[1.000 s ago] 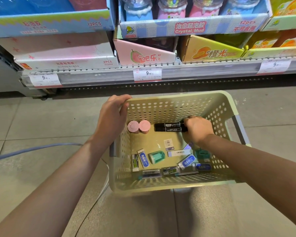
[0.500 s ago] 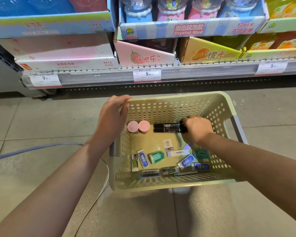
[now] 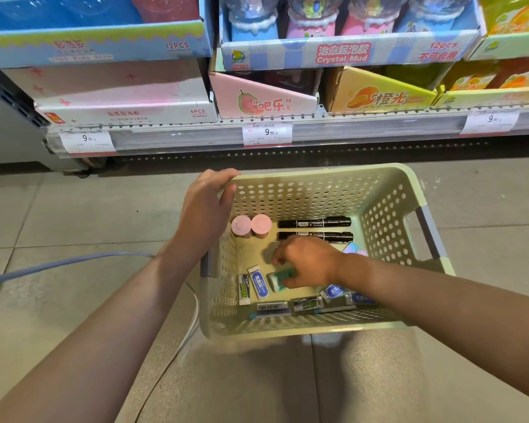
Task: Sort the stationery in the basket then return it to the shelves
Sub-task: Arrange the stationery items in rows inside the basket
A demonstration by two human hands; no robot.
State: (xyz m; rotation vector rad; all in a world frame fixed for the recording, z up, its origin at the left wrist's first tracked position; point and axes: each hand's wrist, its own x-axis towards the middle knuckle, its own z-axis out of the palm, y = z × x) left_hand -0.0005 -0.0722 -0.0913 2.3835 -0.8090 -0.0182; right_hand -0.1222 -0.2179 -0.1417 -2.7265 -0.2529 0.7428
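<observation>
R hand (image 3: 310,264) off black markers (image 3: 315,223) — now pinching green sharpener (image 3: 280,279); L hand (image 3: 206,209) gripping basket (image 3: 388,209) rim.

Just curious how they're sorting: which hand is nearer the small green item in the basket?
Right. The right hand is closing around the green item; the left hand grips the basket rim at its far left corner.

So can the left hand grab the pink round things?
Probably yes: the left hand grips the basket rim just beside the pink round containers, with nothing between, though it must let go first.
</observation>
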